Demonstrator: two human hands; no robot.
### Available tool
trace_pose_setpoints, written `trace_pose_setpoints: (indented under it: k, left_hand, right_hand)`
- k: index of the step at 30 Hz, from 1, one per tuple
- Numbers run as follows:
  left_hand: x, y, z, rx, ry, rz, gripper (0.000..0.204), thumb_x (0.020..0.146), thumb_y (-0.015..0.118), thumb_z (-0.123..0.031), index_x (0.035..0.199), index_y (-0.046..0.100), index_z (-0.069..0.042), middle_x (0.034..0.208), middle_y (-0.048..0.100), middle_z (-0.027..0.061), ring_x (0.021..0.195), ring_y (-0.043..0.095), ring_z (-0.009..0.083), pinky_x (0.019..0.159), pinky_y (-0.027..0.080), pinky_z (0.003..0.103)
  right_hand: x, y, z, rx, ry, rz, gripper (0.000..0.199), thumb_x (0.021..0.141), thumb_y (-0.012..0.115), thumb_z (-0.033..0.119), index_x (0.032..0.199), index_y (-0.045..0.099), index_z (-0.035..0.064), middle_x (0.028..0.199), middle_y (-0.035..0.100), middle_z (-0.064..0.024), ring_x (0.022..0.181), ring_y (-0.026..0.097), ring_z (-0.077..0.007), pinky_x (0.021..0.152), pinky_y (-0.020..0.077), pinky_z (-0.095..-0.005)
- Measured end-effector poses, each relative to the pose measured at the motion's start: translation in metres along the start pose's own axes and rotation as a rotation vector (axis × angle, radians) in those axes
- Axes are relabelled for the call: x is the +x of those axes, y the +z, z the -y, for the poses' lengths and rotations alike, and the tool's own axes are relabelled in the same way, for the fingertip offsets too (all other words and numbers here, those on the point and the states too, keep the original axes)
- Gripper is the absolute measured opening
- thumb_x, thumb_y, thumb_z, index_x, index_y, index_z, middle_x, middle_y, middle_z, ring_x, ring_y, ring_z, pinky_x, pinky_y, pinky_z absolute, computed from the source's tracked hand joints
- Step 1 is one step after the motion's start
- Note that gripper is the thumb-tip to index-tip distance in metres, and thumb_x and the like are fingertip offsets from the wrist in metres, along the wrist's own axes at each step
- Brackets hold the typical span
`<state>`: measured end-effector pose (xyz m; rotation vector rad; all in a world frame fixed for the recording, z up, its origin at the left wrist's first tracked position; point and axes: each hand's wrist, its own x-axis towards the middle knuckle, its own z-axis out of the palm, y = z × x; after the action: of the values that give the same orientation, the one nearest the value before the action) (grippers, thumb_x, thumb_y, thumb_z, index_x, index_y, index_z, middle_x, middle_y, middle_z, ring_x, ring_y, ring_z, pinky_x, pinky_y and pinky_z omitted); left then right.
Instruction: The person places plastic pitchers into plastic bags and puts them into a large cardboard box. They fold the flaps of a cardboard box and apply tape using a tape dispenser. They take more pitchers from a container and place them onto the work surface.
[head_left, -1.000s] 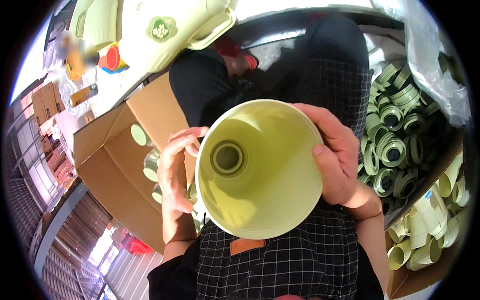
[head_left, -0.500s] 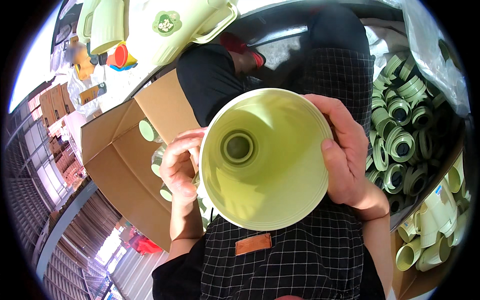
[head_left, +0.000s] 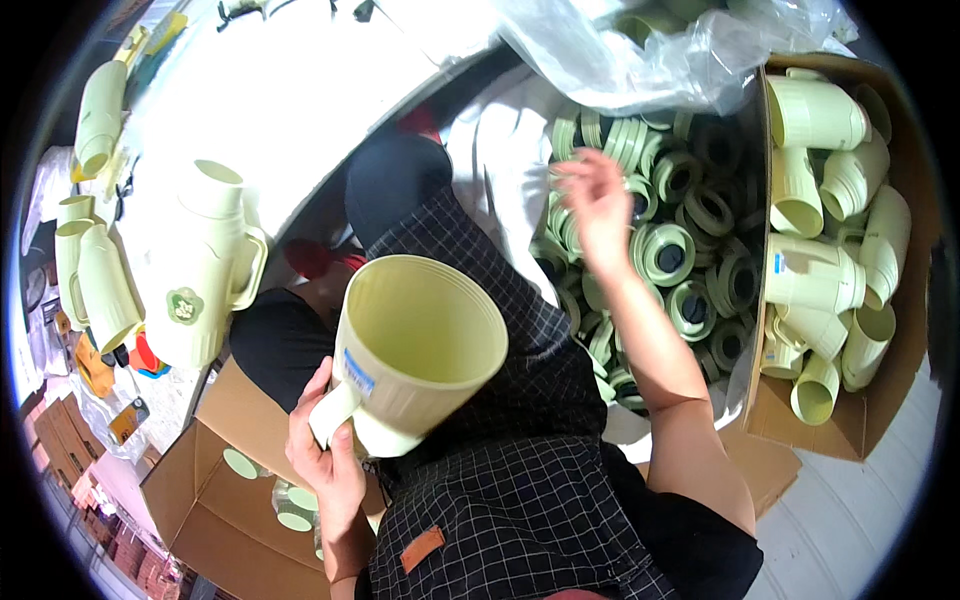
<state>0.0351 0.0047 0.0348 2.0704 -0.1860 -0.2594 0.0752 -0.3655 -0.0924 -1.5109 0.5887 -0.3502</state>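
My left hand [head_left: 325, 440] is closed round the handle of a pale green thermos shell [head_left: 400, 400], which hangs in front of my apron. The shell's wide mouth faces up toward me, hollow inside, with a small blue sticker on its side near the handle. My right hand [head_left: 597, 200] is over a heap of green threaded collar rings [head_left: 667, 255], some with dark centres. Its fingers look slightly blurred but apart, and no object shows in them. Whether the fingertips touch the rings I cannot tell.
A complete green thermos [head_left: 195, 290] stands on the white table [head_left: 300, 90] at left, beside more shells [head_left: 105, 285]. At right, a cardboard box [head_left: 870, 435] holds several shells. Clear plastic sheeting [head_left: 660, 70] drapes behind the rings. An open carton [head_left: 215, 520] with green-ended pieces is lower left.
The view has swung right. My right hand has let go of the shell and moved out over the rings. My left hand now holds the shell by its handle, tilted.
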Motion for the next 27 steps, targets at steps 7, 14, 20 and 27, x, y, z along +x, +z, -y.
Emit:
trace_pose_setpoints:
  k: [7,14,20,27]
  left_hand:
    - [0.047,0.003,0.008,-0.139,0.139,0.225,0.038,0.097,0.060,-0.031,0.115,0.058,0.002,0.130,0.061,0.0265,0.112,0.066,0.0347,0.093,0.051,0.039]
    - [0.017,-0.001,0.019,-0.180,-0.017,-0.084,0.040,0.099,0.056,-0.032,0.120,0.058,0.003,0.132,0.061,0.0226,0.114,0.065,0.0330,0.096,0.050,0.037]
    - [0.013,0.003,0.028,-0.230,0.087,0.036,0.037,0.099,0.054,-0.028,0.121,0.061,0.002,0.133,0.061,0.0219,0.117,0.064,0.0332,0.098,0.048,0.037]
    - [0.000,-0.020,0.034,-0.338,0.004,0.019,0.034,0.094,0.054,-0.004,0.127,0.059,0.000,0.128,0.066,0.0160,0.110,0.067,0.0265,0.094,0.051,0.035]
  right_hand:
    - [0.158,-0.259,-0.237,-0.810,0.122,-0.553,0.076,0.093,0.063,0.048,0.140,0.045,-0.0094,0.137,0.053,-0.0306,0.123,0.054,-0.0414,0.106,0.0421,-0.0455]
    - [0.086,-0.138,-0.121,-0.295,-0.077,-0.428,0.036,0.098,0.060,0.023,0.116,0.067,-0.0062,0.110,0.072,-0.0108,0.097,0.064,-0.0178,0.090,0.0486,-0.0322]
    - [-0.019,0.039,0.096,-0.332,-0.653,0.479,0.041,0.077,0.074,0.014,0.114,0.068,-0.0015,0.100,0.061,-0.0094,0.092,0.057,-0.0250,0.083,0.0471,-0.0344]
    - [-0.058,0.086,0.123,-0.336,-0.914,1.000,0.059,0.077,0.074,0.047,0.115,0.072,0.0010,0.088,0.055,-0.0045,0.080,0.050,-0.0232,0.071,0.0425,-0.0352]
